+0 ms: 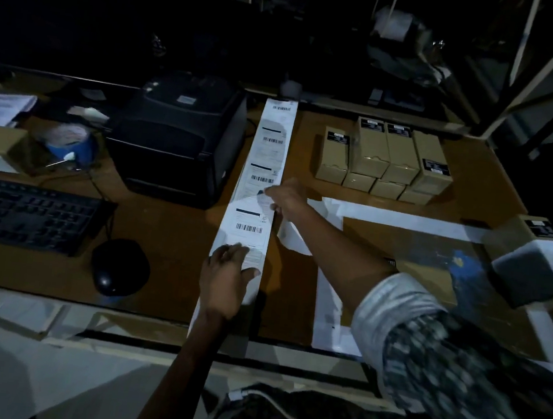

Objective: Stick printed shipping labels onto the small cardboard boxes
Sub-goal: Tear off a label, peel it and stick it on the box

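A long white strip of printed shipping labels (262, 173) runs down the middle of the brown table from the back edge to the front edge. My left hand (226, 277) lies flat on its near end, fingers straight. Farther up, my right hand (285, 196) pinches the corner of one label, which is partly lifted off the backing. Several small tan cardboard boxes (384, 159) with dark stickers stand stacked at the back right, apart from both hands. One more box (539, 253) lies at the right edge.
A black label printer (180, 136) stands left of the strip. A keyboard (23, 211) and mouse (118, 267) lie at the left front. White strips of empty backing paper (401, 218) lie right of the labels. A blue tub (69, 144) sits far left.
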The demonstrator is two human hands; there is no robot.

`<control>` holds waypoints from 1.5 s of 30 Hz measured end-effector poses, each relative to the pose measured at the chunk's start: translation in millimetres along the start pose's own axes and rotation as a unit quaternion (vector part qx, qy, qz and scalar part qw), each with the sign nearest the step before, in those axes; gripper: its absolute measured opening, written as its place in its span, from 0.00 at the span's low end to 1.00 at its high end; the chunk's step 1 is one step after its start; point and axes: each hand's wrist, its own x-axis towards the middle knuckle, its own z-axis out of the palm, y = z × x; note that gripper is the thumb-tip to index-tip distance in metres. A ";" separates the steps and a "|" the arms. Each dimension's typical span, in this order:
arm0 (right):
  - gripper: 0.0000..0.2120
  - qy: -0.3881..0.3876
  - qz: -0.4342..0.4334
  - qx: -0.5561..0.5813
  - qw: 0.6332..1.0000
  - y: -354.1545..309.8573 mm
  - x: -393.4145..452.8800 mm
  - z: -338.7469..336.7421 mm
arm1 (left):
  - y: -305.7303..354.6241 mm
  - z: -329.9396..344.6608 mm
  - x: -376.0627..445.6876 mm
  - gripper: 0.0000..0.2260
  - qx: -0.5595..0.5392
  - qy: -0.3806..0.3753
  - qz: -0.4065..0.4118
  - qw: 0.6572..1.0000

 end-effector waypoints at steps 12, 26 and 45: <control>0.09 -0.009 -0.041 0.020 0.999 -12.3 13.4 -23.7 | 9.2 8.4 15.6 0.30 0.058 0.110 0.023 0.992; 0.12 -0.132 0.036 0.318 0.938 -4.1 -12.0 -70.1 | 56.2 -9.6 22.9 0.21 -0.097 0.221 -0.029 0.970; 0.14 -0.205 0.046 0.329 0.920 39.5 -66.3 -68.6 | 96.9 -28.7 38.1 0.14 -0.081 0.190 -0.107 0.973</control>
